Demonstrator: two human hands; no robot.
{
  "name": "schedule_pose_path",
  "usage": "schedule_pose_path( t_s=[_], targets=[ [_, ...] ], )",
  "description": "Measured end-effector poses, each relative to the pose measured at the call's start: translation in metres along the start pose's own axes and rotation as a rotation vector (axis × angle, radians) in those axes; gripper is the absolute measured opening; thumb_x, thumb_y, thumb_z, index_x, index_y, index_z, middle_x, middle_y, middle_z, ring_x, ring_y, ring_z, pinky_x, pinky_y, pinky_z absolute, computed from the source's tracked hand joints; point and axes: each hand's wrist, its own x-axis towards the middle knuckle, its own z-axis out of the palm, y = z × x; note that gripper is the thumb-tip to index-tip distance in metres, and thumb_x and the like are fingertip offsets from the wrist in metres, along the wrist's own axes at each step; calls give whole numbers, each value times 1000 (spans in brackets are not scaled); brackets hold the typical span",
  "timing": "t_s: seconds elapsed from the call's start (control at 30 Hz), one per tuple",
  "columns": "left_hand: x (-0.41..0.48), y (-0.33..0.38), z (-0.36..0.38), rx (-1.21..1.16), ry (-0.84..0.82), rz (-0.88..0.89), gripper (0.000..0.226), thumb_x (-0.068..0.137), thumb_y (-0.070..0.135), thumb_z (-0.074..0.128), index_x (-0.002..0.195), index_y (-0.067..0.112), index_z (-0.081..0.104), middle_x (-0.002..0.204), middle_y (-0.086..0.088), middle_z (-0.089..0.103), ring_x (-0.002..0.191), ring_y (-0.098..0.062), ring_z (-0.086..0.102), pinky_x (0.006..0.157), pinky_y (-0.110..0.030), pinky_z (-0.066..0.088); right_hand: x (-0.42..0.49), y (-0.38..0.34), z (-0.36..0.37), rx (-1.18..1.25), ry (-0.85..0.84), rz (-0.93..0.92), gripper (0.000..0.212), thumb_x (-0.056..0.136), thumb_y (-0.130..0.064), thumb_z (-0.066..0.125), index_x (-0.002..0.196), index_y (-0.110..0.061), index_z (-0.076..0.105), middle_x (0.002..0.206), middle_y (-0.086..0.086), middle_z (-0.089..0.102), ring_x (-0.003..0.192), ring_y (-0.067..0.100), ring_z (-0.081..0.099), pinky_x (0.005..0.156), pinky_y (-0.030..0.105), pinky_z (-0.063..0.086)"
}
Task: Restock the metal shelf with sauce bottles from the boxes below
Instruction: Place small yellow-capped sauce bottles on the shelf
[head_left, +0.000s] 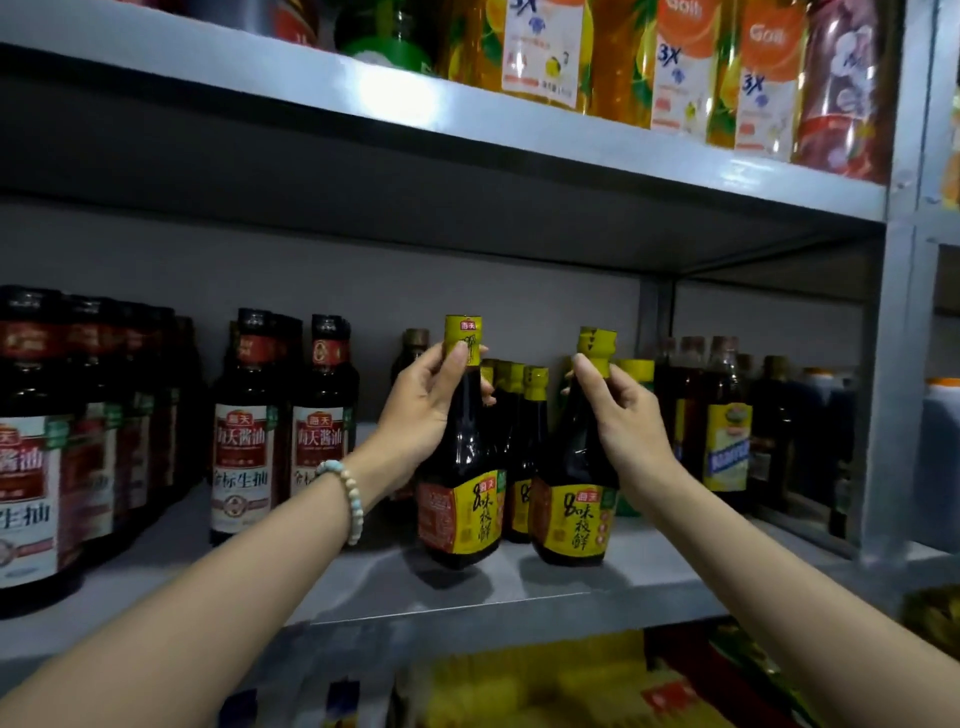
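Two dark sauce bottles with yellow caps and yellow labels stand at the front of the grey metal shelf (519, 592). My left hand (426, 410) grips the neck of the left bottle (462, 488), which tilts slightly with its base at the shelf. My right hand (623, 421) holds the neck of the right bottle (574, 499), which stands on the shelf. Behind them, more yellow-capped bottles (524, 415) form a row.
Red-labelled soy sauce bottles (244, 431) fill the shelf's left side. Darker bottles with a yellow and blue label (727, 431) stand at the right by the upright post (888, 364). Detergent pouches (685, 67) sit on the shelf above. Yellow packages (545, 680) lie below.
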Motion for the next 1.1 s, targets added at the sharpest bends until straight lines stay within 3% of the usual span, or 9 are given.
schedule_pose_path(
  t_s=[0.13,0.2,0.37,0.53,0.73,0.93,1.03,1.1],
  targets=[
    [-3,-15,5,39,6,-27,36,95,41,37,109,16,60,75,3,66,74,-12,66,73,-25,53,7,18,0,10,-37,-21,56,80,-53,61,93,2,62,87,23,64,83,30,63,75,41,48],
    [-5,-21,7,45,17,-46,37,95,38,37,111,13,58,76,1,65,73,-11,66,73,-26,53,10,25,0,19,-48,3,50,82,-50,61,93,-2,64,93,25,66,92,37,65,79,47,52],
    [-9,-32,17,51,32,-48,42,93,40,38,113,9,57,78,-2,65,72,-12,66,71,-21,54,10,38,-1,43,-89,42,31,86,-42,62,85,-12,68,91,20,70,95,38,65,86,53,51],
    [-11,-42,24,73,32,-25,35,91,41,39,107,20,61,76,0,67,74,-15,68,70,-21,53,8,45,-4,77,-118,61,28,88,-36,63,90,-8,69,93,20,71,94,35,67,87,55,50],
    [-10,-48,28,98,17,-23,38,87,46,40,109,22,61,76,2,67,77,-16,68,75,-26,54,7,51,-10,101,-136,94,22,89,-31,61,96,-12,71,94,10,74,95,27,69,90,49,53],
    [-10,-45,27,129,-20,-65,41,89,43,36,115,19,57,80,-2,70,78,-16,69,71,-24,55,7,52,-9,108,-161,94,25,89,-31,61,96,-9,69,96,13,73,95,30,68,88,48,54],
    [-17,-37,25,188,-57,-126,46,86,52,42,119,22,55,98,1,72,95,-15,67,86,-32,54,4,52,-13,108,-205,118,27,89,-31,61,102,-9,68,98,9,73,95,23,69,84,37,56],
    [-25,-31,22,353,-99,-152,43,78,61,58,114,38,53,110,18,66,109,-1,59,98,-26,45,-1,56,-19,105,-266,153,24,88,-29,62,105,-13,67,99,4,74,94,18,70,79,27,57]
  ],
)
